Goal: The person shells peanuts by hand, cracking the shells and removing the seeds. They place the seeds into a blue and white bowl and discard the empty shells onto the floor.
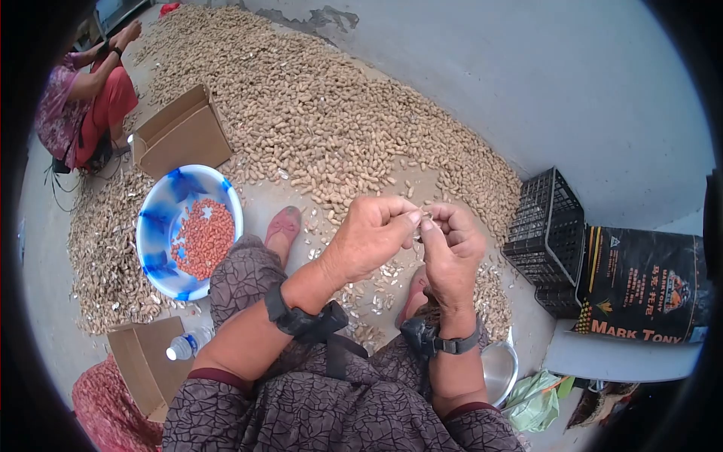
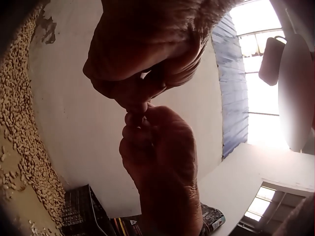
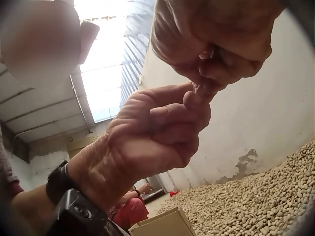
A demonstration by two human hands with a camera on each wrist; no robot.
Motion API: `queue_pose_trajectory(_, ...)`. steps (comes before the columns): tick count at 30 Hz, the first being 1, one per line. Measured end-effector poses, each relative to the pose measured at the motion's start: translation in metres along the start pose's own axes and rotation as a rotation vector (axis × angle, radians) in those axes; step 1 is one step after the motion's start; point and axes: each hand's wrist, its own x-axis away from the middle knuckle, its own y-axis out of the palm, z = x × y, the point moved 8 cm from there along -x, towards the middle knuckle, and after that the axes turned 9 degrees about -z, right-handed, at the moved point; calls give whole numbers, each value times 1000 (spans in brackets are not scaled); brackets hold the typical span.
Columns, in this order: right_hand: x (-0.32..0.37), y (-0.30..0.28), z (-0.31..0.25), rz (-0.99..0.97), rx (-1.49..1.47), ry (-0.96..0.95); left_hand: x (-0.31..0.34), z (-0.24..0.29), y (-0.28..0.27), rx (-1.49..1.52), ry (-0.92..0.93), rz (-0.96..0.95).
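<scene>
In the head view both hands meet at the fingertips over the floor, in front of the knees. My left hand (image 1: 367, 239) pinches a small pale peanut (image 1: 425, 215) between thumb and curled forefinger. From the other side my right hand (image 1: 455, 255) holds the same peanut, thumb against fingers. The fingers cover most of it. In the left wrist view the right hand (image 2: 160, 152) comes up from below to touch the left fingertips. The right wrist view has the left hand (image 3: 152, 128) bent in toward the right fingertips.
Unshelled peanuts (image 1: 301, 113) lie heaped along the wall. A blue-and-white basin (image 1: 154, 260) holds reddish kernels. Cardboard boxes (image 1: 188, 139), a water bottle (image 1: 188, 344), a black crate (image 1: 546, 226), a printed sack (image 1: 640, 286) and a metal bowl (image 1: 498, 373) stand around. Another person (image 1: 90, 105) sits far left.
</scene>
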Motion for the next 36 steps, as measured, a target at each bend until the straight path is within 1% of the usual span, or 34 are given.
queue_pose_trajectory(1,0,0,0,-36,64,-41,-1,-1,-1,0,-2,0)
queue_pose_trajectory(2,0,0,-2,-73,129,-82,-2,1,1,-32,38,-23)
queue_pose_trajectory(3,0,-2,0,-72,130,-81,-3,3,2,-63,77,-45)
queue_pose_trajectory(6,1,-3,0,-96,152,-105,-5,-2,4,-141,61,-94)
queue_pose_trajectory(8,1,-1,-3,-112,171,-116,-8,-6,1,-153,68,-67)
queue_pose_trajectory(11,4,3,-7,-93,93,-20,-7,-10,-1,-178,66,-19)
queue_pose_trajectory(12,3,3,-4,-92,92,-17,-7,-9,-2,-197,69,1)
queue_pose_trajectory(13,3,2,-5,-77,142,-79,-7,-7,-3,-197,67,1)
queue_pose_trajectory(14,3,1,-7,-61,191,-137,-5,-2,0,-261,92,-38)
queue_pose_trajectory(15,4,2,-6,-59,189,-128,-3,1,4,-323,114,-79)
queue_pose_trajectory(16,5,3,-8,-57,230,-155,-3,0,4,-320,105,-81)
queue_pose_trajectory(18,6,5,-11,-57,270,-179,-6,-7,2,-312,21,-73)
queue_pose_trajectory(19,8,8,-18,-49,374,-245,-6,-8,2,-311,17,-73)
queue_pose_trajectory(20,10,11,-24,-41,477,-313,-6,-12,5,-163,-30,-97)
queue_pose_trajectory(21,9,11,-20,-41,476,-310,-6,-17,7,-15,-76,-121)
queue_pose_trajectory(22,9,10,-20,-14,522,-380,-7,-20,5,-15,-77,-121)
queue_pose_trajectory(23,11,8,-23,15,568,-450,-8,-33,8,226,-134,-168)
queue_pose_trajectory(24,11,7,-25,16,569,-451,-7,-38,12,469,-189,-215)
queue_pose_trajectory(25,11,5,-27,42,593,-417,-7,-38,9,469,-188,-215)
queue_pose_trajectory(27,10,-1,-30,70,617,-384,-5,-43,-3,548,-274,-66)
queue_pose_trajectory(29,6,-13,-21,78,513,-231,-6,-41,-10,530,-251,-63)
queue_pose_trajectory(30,4,-20,-20,76,512,-231,-6,-39,-14,508,-228,-59)
queue_pose_trajectory(32,-4,-7,20,-400,369,133,-5,-34,-16,534,-214,-42)
queue_pose_trajectory(33,-4,-6,14,-394,369,133,-4,-30,-16,561,-202,-27)
queue_pose_trajectory(35,-2,-17,10,-221,315,356,-2,-25,-13,503,-211,-70)
queue_pose_trajectory(36,-5,-20,9,-214,317,354,-1,-22,-10,447,-215,-103)
